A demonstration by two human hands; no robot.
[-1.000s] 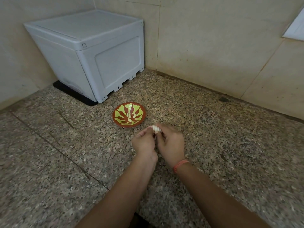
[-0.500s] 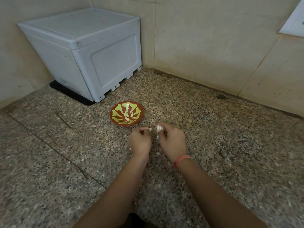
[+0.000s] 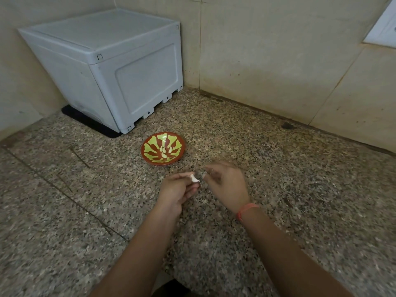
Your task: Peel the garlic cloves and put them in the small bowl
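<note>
Grey plastic box [image 3: 107, 67] occupies the granite surface's [image 3: 289, 189] far-left corner. Small bowl [image 3: 154, 146], holding peeled cloves, sits mid-surface within reach. Left hand [image 3: 177, 189] pinches the garlic clove [image 3: 194, 179], apparently steadying it for peeling. Right hand [image 3: 227, 185] is blurred, grip undeterminable.

Speckled stone floor [image 3: 300, 189], matt plastic box [image 3: 145, 82], glossy glazed small bowl [image 3: 150, 156] — papery skin on the garlic clove [image 3: 194, 179].

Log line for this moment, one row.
stage: peeling | left hand: pinches garlic clove | right hand: blurred, beside clove | small bowl: holds peeled cloves
</note>
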